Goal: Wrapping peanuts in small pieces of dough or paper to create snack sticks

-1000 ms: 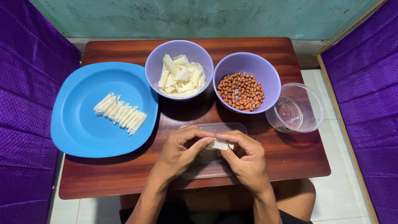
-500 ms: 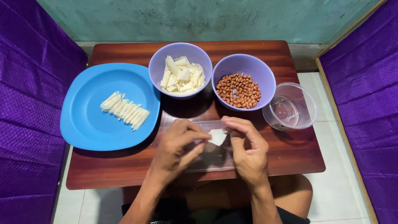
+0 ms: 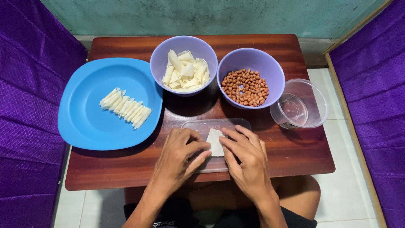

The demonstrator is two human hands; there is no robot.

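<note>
A small white wrapper sheet [image 3: 216,142] lies on a clear plastic lid [image 3: 211,126] near the table's front edge. My left hand [image 3: 179,155] presses fingers on the sheet's left side, and my right hand [image 3: 247,158] presses on its right side. Both hands rest flat over the lid. Behind them stand a purple bowl of white wrapper pieces [image 3: 184,71] and a purple bowl of peanuts [image 3: 246,87]. A row of several rolled white pieces [image 3: 125,107] lies on the blue plate [image 3: 84,126] at the left.
A clear plastic container [image 3: 300,105] with a little water stands at the right table edge. The brown wooden table [image 3: 295,152] is flanked by purple fabric walls [image 3: 25,105] on both sides. White tiled floor shows at the right.
The white sheet was pinched between my fingers above the lid; it now lies flatter on the lid with both hands' fingers spread over its edges.
</note>
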